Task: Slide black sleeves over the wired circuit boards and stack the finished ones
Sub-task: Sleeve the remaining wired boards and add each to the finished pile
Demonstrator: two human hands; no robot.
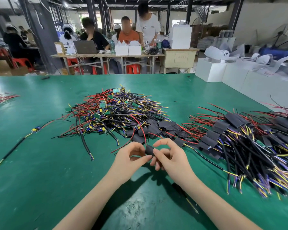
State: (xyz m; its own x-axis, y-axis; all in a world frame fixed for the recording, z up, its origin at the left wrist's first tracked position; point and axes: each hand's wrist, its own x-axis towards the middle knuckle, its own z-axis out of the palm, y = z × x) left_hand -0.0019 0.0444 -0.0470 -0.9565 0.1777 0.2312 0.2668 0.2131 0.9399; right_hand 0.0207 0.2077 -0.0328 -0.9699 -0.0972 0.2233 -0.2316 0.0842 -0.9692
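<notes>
Midway: left hand (131,156) and right hand (166,156) both pinch short black tubular sleeve (149,149) near centre, red wire trailing out. Big sleeved-board stack (239,138) right; large heap of bare green wired boards (115,110) far centre left; loose sleeves (156,130) between.

Left hand (131,155) & right hand (166,155) pinch black sleeve (149,149) w/ red wire above green surface (40,171); bare boards pile (113,110) behind, sleeved stack (239,138) right.
</notes>
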